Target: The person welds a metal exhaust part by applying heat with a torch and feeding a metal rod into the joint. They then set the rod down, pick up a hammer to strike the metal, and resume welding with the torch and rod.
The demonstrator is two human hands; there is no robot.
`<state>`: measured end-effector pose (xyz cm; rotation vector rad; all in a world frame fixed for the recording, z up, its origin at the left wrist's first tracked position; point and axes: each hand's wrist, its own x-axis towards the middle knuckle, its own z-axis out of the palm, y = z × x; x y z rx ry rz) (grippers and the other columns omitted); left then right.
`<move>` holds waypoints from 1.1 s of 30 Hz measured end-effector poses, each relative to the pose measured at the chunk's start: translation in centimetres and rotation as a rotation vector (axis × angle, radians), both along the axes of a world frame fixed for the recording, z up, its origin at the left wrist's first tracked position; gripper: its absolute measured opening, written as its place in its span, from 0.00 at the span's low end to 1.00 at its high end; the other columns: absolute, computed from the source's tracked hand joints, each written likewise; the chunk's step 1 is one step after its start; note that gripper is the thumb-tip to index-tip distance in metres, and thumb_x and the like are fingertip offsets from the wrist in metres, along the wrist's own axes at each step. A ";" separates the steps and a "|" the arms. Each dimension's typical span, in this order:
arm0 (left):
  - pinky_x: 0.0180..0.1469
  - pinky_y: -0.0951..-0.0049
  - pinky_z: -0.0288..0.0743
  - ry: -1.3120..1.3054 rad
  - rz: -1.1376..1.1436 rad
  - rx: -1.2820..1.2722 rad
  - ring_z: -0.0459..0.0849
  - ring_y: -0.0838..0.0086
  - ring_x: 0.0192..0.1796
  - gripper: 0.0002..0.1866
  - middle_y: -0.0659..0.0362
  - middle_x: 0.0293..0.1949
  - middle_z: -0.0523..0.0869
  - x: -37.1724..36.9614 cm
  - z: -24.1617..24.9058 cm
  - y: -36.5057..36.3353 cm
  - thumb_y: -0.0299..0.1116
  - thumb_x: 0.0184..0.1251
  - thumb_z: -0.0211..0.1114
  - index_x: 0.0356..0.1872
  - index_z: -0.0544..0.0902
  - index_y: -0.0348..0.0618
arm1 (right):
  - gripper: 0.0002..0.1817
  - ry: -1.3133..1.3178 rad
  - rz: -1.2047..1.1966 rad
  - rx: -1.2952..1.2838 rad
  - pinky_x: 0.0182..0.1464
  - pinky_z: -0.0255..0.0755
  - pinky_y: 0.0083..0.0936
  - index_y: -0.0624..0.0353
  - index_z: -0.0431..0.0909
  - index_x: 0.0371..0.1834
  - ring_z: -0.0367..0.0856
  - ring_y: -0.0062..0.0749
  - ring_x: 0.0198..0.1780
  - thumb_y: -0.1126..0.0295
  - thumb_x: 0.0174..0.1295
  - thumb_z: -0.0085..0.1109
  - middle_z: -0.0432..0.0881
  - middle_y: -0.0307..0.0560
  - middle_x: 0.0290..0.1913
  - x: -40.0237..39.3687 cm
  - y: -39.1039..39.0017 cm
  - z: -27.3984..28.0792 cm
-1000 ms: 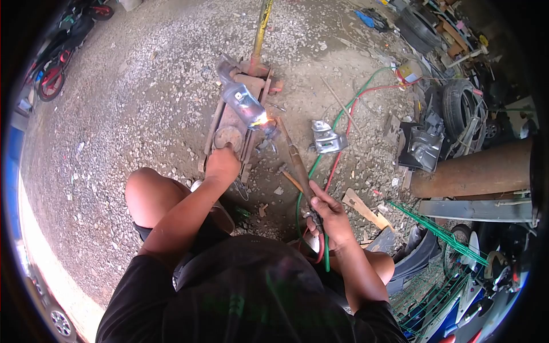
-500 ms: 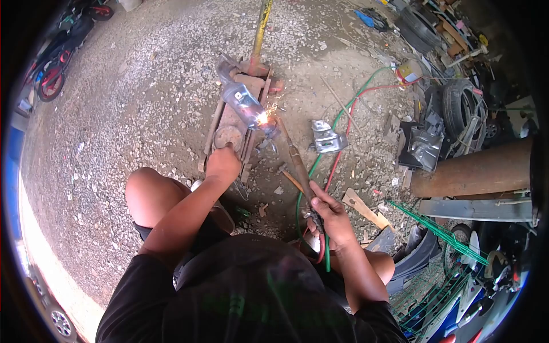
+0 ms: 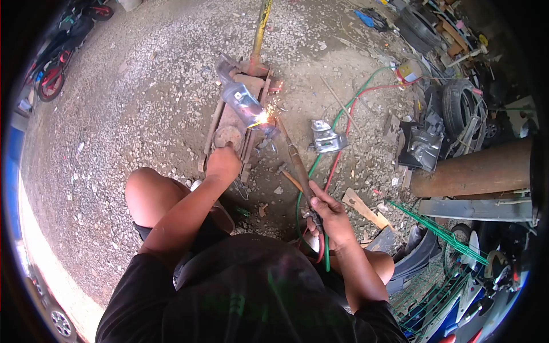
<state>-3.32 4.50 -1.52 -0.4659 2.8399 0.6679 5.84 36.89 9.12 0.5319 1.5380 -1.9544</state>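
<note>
In the centre of the frame, my right hand (image 3: 333, 220) is closed around the long, brownish metal torch (image 3: 299, 166), its fingers wrapped about the lower part. The torch slants up and left, its tip at the lower end of the dull silver, cylindrical metal canister (image 3: 242, 104) — bright orange sparks (image 3: 266, 116) burst there. The canister lies tilted over the rusty, long-framed floor jack (image 3: 231, 119), upper centre.

My left hand (image 3: 223, 164) is curled, fingertips at the jack's round, rusty saucer (image 3: 227, 138); I cannot tell whether they pinch anything. Right of the torch, the crumpled, shiny silver metal shield (image 3: 328, 138) lies on the grey gravel ground (image 3: 148, 114) — just beside the thin green hose (image 3: 316, 163) and the thin red hose (image 3: 333, 170).
</note>
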 end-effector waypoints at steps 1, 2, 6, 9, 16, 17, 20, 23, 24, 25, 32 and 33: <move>0.61 0.36 0.85 0.003 0.004 0.002 0.92 0.30 0.52 0.15 0.28 0.45 0.92 0.0 0.0 0.0 0.35 0.82 0.58 0.54 0.85 0.34 | 0.28 -0.003 0.002 -0.002 0.21 0.71 0.26 0.49 0.75 0.87 0.81 0.28 0.24 0.64 0.86 0.63 0.85 0.40 0.40 0.0 0.0 0.0; 0.61 0.36 0.85 0.003 0.004 0.002 0.92 0.30 0.52 0.15 0.28 0.45 0.92 0.0 0.0 0.0 0.35 0.82 0.58 0.54 0.85 0.34 | 0.28 -0.006 0.003 -0.004 0.21 0.71 0.26 0.49 0.75 0.87 0.80 0.28 0.24 0.64 0.86 0.63 0.85 0.40 0.41 0.0 0.0 0.0; 0.61 0.35 0.85 0.012 0.003 0.006 0.92 0.30 0.53 0.15 0.28 0.45 0.92 -0.1 -0.1 0.1 0.35 0.82 0.58 0.54 0.85 0.33 | 0.29 -0.008 0.002 -0.007 0.21 0.71 0.26 0.49 0.74 0.87 0.80 0.28 0.24 0.64 0.86 0.63 0.85 0.41 0.42 -0.1 0.0 -0.2; 0.61 0.36 0.85 0.008 0.002 0.007 0.92 0.30 0.53 0.15 0.29 0.45 0.92 -0.2 -0.2 0.1 0.35 0.82 0.58 0.55 0.85 0.33 | 0.29 -0.002 -0.006 -0.013 0.21 0.71 0.26 0.49 0.74 0.87 0.81 0.28 0.24 0.64 0.86 0.63 0.84 0.41 0.41 -0.1 0.0 -0.3; 0.61 0.36 0.86 -0.008 0.007 -0.002 0.92 0.31 0.53 0.15 0.30 0.45 0.92 -0.6 -0.4 0.2 0.35 0.82 0.59 0.55 0.84 0.34 | 0.29 -0.009 -0.018 -0.033 0.21 0.71 0.24 0.51 0.73 0.88 0.82 0.26 0.24 0.68 0.86 0.62 0.82 0.39 0.39 -0.3 -0.2 -0.3; 0.61 0.36 0.86 -0.008 0.007 -0.002 0.92 0.31 0.53 0.15 0.30 0.45 0.92 -0.6 -0.4 0.2 0.35 0.82 0.59 0.55 0.84 0.34 | 0.29 -0.011 -0.016 -0.033 0.21 0.71 0.24 0.52 0.72 0.88 0.82 0.26 0.24 0.68 0.86 0.62 0.82 0.39 0.39 -0.4 -0.2 -0.3; 0.61 0.37 0.86 -0.026 0.005 -0.008 0.93 0.32 0.54 0.15 0.30 0.46 0.93 -0.6 -0.4 0.3 0.35 0.82 0.59 0.56 0.84 0.34 | 0.30 0.017 0.007 0.000 0.21 0.71 0.27 0.51 0.72 0.88 0.81 0.29 0.25 0.65 0.86 0.62 0.80 0.41 0.39 -0.5 -0.2 -0.7; 0.61 0.37 0.86 -0.031 0.006 -0.012 0.93 0.32 0.54 0.15 0.30 0.47 0.93 -0.7 -0.4 0.3 0.36 0.83 0.59 0.56 0.84 0.35 | 0.30 0.026 0.014 -0.003 0.21 0.71 0.27 0.52 0.72 0.88 0.81 0.29 0.25 0.64 0.86 0.62 0.80 0.41 0.41 -0.5 -0.2 -0.5; 0.60 0.37 0.86 -0.030 0.005 -0.012 0.93 0.32 0.54 0.15 0.30 0.47 0.93 -0.7 -0.5 0.3 0.36 0.83 0.59 0.56 0.84 0.35 | 0.30 0.026 0.014 -0.003 0.21 0.71 0.27 0.52 0.72 0.88 0.81 0.29 0.25 0.64 0.86 0.62 0.80 0.41 0.41 -0.5 -0.2 -0.6; 0.60 0.37 0.86 -0.030 0.004 -0.012 0.93 0.32 0.53 0.16 0.30 0.47 0.93 -0.8 -0.5 0.4 0.36 0.83 0.59 0.56 0.84 0.35 | 0.30 0.025 0.011 -0.007 0.21 0.71 0.27 0.52 0.72 0.88 0.81 0.30 0.25 0.65 0.87 0.62 0.80 0.42 0.42 -0.5 -0.1 -0.8; 0.59 0.36 0.86 -0.026 -0.027 -0.035 0.93 0.31 0.52 0.15 0.31 0.45 0.93 -0.2 0.1 0.4 0.37 0.83 0.59 0.56 0.83 0.36 | 0.29 0.030 -0.014 -0.020 0.22 0.71 0.26 0.51 0.72 0.88 0.80 0.28 0.24 0.66 0.87 0.61 0.82 0.42 0.48 -0.7 -0.2 -0.5; 0.59 0.36 0.86 -0.014 -0.053 -0.024 0.93 0.31 0.51 0.16 0.30 0.45 0.93 0.0 0.3 0.2 0.37 0.83 0.59 0.58 0.81 0.35 | 0.29 0.031 -0.019 -0.021 0.22 0.71 0.26 0.51 0.72 0.88 0.80 0.28 0.24 0.66 0.87 0.61 0.82 0.42 0.48 -0.6 -0.2 -0.4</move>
